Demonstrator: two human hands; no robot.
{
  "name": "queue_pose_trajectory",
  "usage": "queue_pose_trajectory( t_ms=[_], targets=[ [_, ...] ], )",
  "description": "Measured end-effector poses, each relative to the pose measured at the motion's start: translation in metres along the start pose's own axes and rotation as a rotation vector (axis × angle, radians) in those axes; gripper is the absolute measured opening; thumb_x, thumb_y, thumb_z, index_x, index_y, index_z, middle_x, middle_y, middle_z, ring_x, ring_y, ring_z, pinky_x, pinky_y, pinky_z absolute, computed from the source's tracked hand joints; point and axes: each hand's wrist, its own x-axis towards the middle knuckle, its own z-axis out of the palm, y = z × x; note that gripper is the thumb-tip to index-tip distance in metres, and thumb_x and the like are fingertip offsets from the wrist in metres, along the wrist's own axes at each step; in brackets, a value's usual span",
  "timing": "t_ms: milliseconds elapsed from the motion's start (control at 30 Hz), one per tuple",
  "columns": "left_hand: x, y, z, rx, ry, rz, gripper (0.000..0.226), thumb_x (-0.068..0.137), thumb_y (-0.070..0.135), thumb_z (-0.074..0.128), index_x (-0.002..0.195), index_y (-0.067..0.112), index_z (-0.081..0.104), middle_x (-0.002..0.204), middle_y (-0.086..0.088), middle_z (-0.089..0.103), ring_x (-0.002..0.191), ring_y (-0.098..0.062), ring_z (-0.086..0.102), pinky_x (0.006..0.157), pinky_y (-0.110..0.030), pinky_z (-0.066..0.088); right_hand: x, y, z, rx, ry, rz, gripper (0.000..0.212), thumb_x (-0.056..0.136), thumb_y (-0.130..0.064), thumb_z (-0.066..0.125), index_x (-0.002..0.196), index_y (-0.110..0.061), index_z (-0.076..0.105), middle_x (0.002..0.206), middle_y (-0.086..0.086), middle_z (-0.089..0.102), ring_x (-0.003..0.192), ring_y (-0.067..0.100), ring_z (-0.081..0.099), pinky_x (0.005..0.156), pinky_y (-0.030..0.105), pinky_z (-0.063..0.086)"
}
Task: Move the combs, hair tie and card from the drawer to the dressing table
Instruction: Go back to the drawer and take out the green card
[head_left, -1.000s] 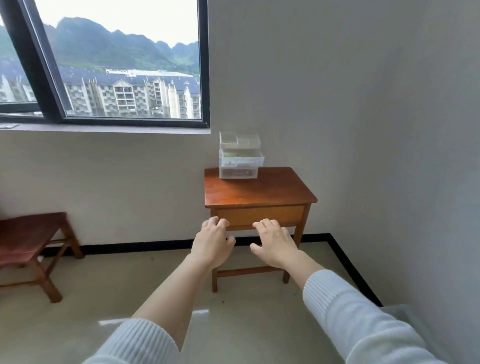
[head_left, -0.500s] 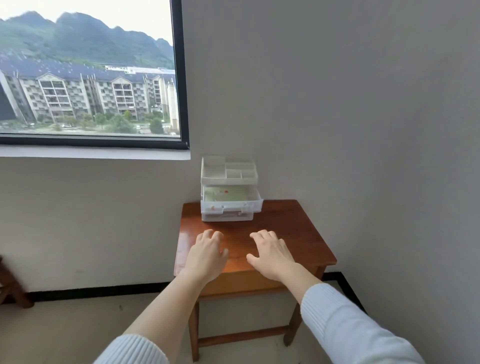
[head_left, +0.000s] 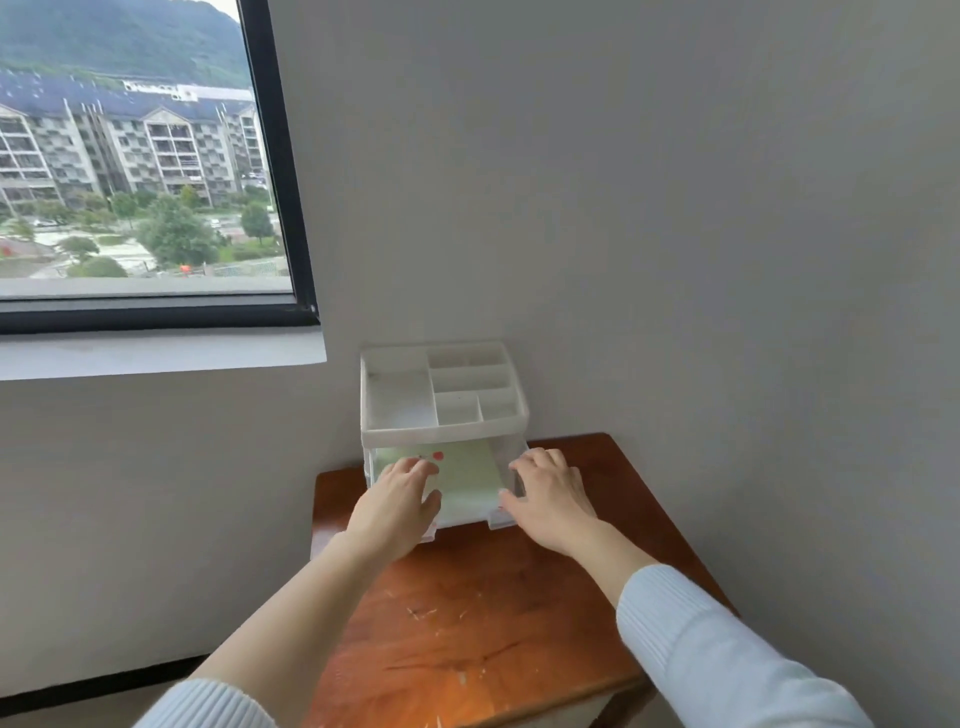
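With my left hand (head_left: 397, 501) loosely spread over the card (head_left: 467, 475) and my right hand (head_left: 550, 499) open at the drawer (head_left: 467, 512) edge, a hasty grab risks dragging the light organiser (head_left: 441, 395) off the dressing table (head_left: 493, 623).

Both arms are stretched forward from the lower edge of the view, the forearms converging slightly. The left sleeve is pushed far up, so most of the left forearm is bared; the right sleeve, white and ribbed, is drawn to just short of the wrist. The left hand (head_left: 397, 506) is held palm down, its fingers extended forward and loosely together, the thumb spread toward the right. The right hand (head_left: 551, 499) is likewise turned palm down, fingers lightly curved, the thumb angled inward. Nothing is gripped in either hand.
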Motion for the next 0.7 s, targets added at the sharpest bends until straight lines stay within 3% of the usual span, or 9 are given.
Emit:
queue_pose_trajectory(
  t_ms=[133, 200, 300, 400, 533, 700],
  targets=[
    [0.033, -0.021, 0.003, 0.065, -0.143, 0.093, 0.048, 0.090, 0.037, 0.057, 0.135, 0.021, 0.048, 0.147, 0.005, 0.044, 0.116, -0.018, 0.057, 0.089, -0.034, 0.052, 0.033, 0.005, 0.009, -0.028, -0.070, 0.078, 0.031, 0.089, -0.037, 0.049, 0.104, -0.015, 0.065, 0.151, 0.009, 0.031, 0.139, 0.025, 0.018, 0.108, 0.045, 0.024],
    [0.045, -0.028, 0.006, 0.121, -0.194, 0.144, 0.054, 0.088, 0.040, 0.059, 0.137, 0.022, 0.045, 0.150, 0.006, 0.040, 0.123, -0.018, 0.054, 0.092, -0.035, 0.051, 0.044, 0.004, 0.013, -0.027, -0.085, 0.114, 0.030, 0.088, -0.034, 0.050, 0.098, -0.011, 0.067, 0.155, 0.009, 0.023, 0.144, 0.025, 0.012, 0.111, 0.046, 0.020],
    [0.057, -0.034, 0.011, 0.174, -0.303, 0.226, 0.064, 0.083, 0.047, 0.063, 0.140, 0.027, 0.041, 0.156, 0.006, 0.029, 0.135, -0.018, 0.041, 0.103, -0.035, 0.045, 0.054, -0.002, 0.019, -0.076, -0.072, 0.200, 0.036, 0.087, -0.032, 0.050, 0.107, -0.008, 0.067, 0.156, 0.010, 0.020, 0.146, 0.027, 0.003, 0.113, 0.050, 0.016],
    [0.064, -0.036, 0.010, 0.264, -0.366, 0.319, 0.067, 0.082, 0.048, 0.063, 0.142, 0.031, 0.037, 0.158, 0.006, 0.023, 0.134, -0.018, 0.042, 0.103, -0.035, 0.042, 0.055, -0.003, 0.026, -0.092, -0.139, 0.302, 0.039, 0.086, -0.034, 0.051, 0.113, -0.008, 0.064, 0.157, 0.010, 0.017, 0.146, 0.031, -0.002, 0.112, 0.056, 0.015],
    [0.069, -0.035, 0.011, 0.348, -0.395, 0.431, 0.063, 0.085, 0.043, 0.060, 0.142, 0.026, 0.038, 0.156, 0.002, 0.030, 0.139, -0.018, 0.035, 0.108, -0.036, 0.041, 0.058, 0.001, 0.032, 0.022, -0.217, 0.433, 0.047, 0.087, -0.038, 0.049, 0.122, -0.009, 0.059, 0.153, 0.008, 0.027, 0.145, 0.028, 0.007, 0.109, 0.053, 0.021],
    [0.071, -0.031, 0.009, 0.491, -0.403, 0.596, 0.049, 0.089, 0.038, 0.056, 0.131, 0.014, 0.051, 0.143, -0.005, 0.050, 0.126, -0.025, 0.050, 0.100, -0.041, 0.048, 0.068, 0.001, 0.032, 0.047, -0.240, 0.521, 0.051, 0.084, -0.038, 0.047, 0.125, -0.008, 0.053, 0.142, 0.006, 0.040, 0.132, 0.024, 0.026, 0.099, 0.048, 0.029]
  ],
)
